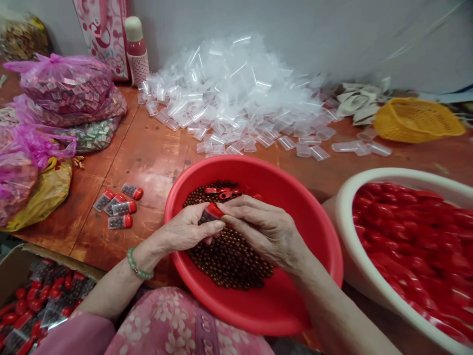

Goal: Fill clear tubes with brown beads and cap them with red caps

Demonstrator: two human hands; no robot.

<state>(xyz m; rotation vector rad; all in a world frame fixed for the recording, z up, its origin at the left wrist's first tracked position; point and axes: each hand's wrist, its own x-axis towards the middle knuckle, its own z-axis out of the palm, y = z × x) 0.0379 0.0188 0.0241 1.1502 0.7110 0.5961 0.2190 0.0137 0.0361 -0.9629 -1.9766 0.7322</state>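
Observation:
Over a red basin (314, 231) of small brown beads (229, 259), both my hands meet on one small clear tube with a red cap (213, 211). My left hand (186, 229) is closed round the tube's body. My right hand (258, 224) pinches at the red cap end. A few loose red caps (221, 191) lie on the beads at the far side of the basin. A green bead bracelet (137, 266) is on my left wrist.
Several filled, capped tubes (118, 204) lie on the wooden table to the left. A heap of empty clear tubes (236, 93) is behind the basin. A white basin of red caps (414, 241) stands right; a yellow basket (417, 121), pink bags (66, 88), and a box of finished tubes (37, 301) surround.

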